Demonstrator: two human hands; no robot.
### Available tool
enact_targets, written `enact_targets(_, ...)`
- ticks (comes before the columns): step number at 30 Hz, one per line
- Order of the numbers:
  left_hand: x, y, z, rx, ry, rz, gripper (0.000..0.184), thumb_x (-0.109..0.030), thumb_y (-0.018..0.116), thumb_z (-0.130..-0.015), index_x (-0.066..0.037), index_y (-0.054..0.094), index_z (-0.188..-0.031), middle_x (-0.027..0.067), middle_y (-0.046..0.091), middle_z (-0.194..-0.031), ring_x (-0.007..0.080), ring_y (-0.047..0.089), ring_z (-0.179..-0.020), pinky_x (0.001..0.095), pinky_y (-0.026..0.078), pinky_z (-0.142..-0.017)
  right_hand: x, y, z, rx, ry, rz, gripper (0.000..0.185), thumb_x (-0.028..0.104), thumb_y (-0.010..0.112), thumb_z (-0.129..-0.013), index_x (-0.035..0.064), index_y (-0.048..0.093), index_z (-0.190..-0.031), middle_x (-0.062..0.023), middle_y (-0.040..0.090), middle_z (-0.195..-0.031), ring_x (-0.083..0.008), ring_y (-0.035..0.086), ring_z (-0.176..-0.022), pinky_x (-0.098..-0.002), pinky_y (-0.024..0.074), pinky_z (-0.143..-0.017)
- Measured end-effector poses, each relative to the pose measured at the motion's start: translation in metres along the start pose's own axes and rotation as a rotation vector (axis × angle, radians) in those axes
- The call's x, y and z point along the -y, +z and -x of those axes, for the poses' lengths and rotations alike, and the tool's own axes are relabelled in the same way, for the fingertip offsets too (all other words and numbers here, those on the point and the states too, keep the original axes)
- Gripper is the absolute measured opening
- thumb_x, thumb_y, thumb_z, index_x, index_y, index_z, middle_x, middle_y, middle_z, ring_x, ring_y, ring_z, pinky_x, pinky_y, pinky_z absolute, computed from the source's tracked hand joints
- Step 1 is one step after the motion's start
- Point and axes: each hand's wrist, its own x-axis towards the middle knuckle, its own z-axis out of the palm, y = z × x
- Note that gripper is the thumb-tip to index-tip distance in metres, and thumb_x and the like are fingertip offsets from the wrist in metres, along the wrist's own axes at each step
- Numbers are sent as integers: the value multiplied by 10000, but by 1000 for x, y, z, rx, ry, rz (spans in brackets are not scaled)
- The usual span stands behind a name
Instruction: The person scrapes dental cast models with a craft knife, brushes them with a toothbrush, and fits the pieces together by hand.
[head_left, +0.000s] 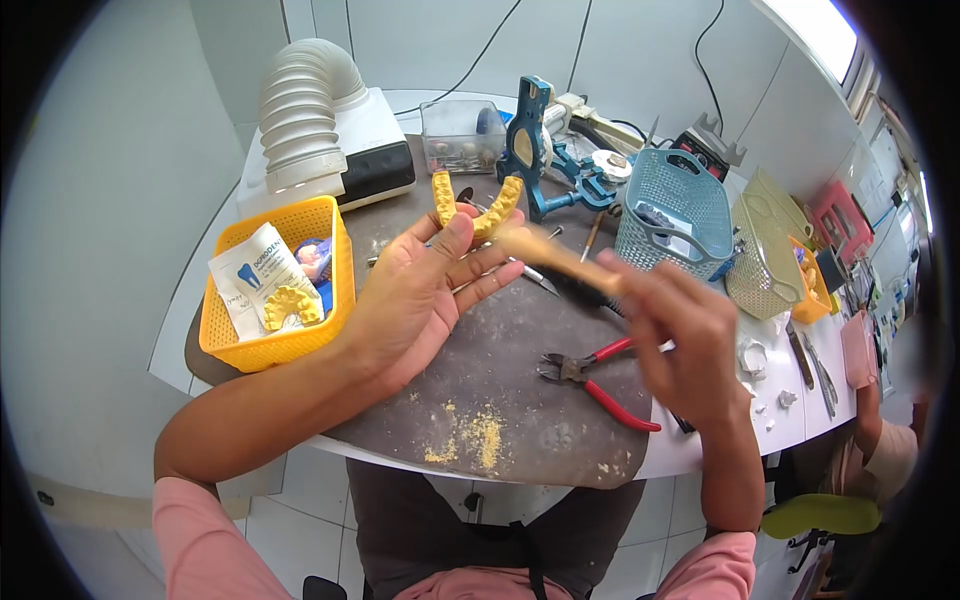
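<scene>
My left hand (420, 285) is closed on a yellow U-shaped dental cast (497, 210), pinching it between thumb and fingers with the teeth upward. In my right hand (685, 335) is a wooden-handled brush (570, 265), smeared by motion. Its tip is at the cast's lower right side; whether they touch is unclear. Red-handled cutting pliers (615, 408) lie on the grey mat (540, 340) beneath my right hand. Yellow crumbs (485, 440) are scattered near the mat's front edge.
At left, a yellow basket (345, 290) holds another yellow cast and a paper packet. Behind stand a white hose unit (310, 110), a clear box (455, 120) and a blue articulator (535, 150). A blue basket (640, 190) and knives are at right; another person sits beyond.
</scene>
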Motion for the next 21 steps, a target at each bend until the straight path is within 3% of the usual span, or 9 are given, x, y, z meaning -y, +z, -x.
enact_targets(3, -1, 2, -1, 10, 26, 11, 278, -278, 557, -1037, -62, 488, -1199, 217, 534, -1399, 306, 527, -1335, 433, 464, -1129, 3, 10, 1, 132, -148, -14, 410, 11, 687, -832, 31, 677, -1241, -80, 587, -785, -227, 605, -605, -364, 492, -539)
enact_targets(6, -2, 2, 1, -26, 37, 14, 296, -292, 554, -1038, -61, 487, -1211, 223, 529, -1403, 312, 535, -1326, 437, 457, -1134, -14, 1, 3, 95, 18, 278, 378, 6, 679, -860, 31, 686, -1237, -73, 589, -775, -196, 591, -571, -351, 494, -538)
enact_targets(11, 1, -1, -1, -25, 24, -7, 352, -322, 511, -1056, -33, 479, -1255, 222, 533, -1401, 303, 541, -1321, 421, 452, -1140, 6, 7, -3, -35, -28, 35, 425, -44, 671, -854, 24, 671, -1273, -71, 561, -746, -183, 568, -558, -330, 495, -542)
enact_targets(13, -1, 3, 1, 16, -12, 16, 366, -327, 505, -1059, -28, 478, -1268, 218, 541, -1391, 298, 543, -1318, 413, 451, -1141, 8, 20, -3, -60, -200, 15, 399, -34, 668, -867, 16, 675, -1263, -82, 563, -735, -188, 576, -564, -332, 496, -546)
enact_targets(15, -2, 4, 1, 57, -48, 38, 379, -332, 498, -1061, -24, 478, -1281, 215, 548, -1382, 293, 545, -1316, 406, 451, -1142, -1, 16, -2, -26, -141, 21, 414, -31, 671, -866, 18, 667, -1277, -90, 581, -755, -200, 591, -587, -338, 498, -546)
enact_targets(17, 0, 3, 0, 63, -51, 47, 392, -345, 496, -1060, -22, 488, -1282, 208, 560, -1368, 288, 552, -1308, 395, 447, -1147, -17, 6, -4, -147, 90, 139, 467, -39, 674, -849, 26, 646, -1311, -83, 588, -780, -210, 599, -608, -350, 502, -553)
enact_targets(19, 0, 2, 1, 60, -28, 22, 388, -338, 506, -1057, -21, 491, -1280, 204, 562, -1367, 287, 554, -1305, 394, 446, -1147, -17, 6, 0, -144, 109, 140, 499, -53, 670, -839, 33, 633, -1329, -90, 597, -797, -222, 608, -616, -357, 501, -556)
enact_targets(21, 1, 3, 0, 69, -22, -8, 385, -331, 515, -1053, -20, 495, -1279, 200, 563, -1366, 286, 556, -1303, 392, 446, -1147, -2, 16, 1, -64, -134, -60, 468, -44, 663, -854, 30, 641, -1316, -101, 594, -784, -225, 602, -596, -356, 494, -547)
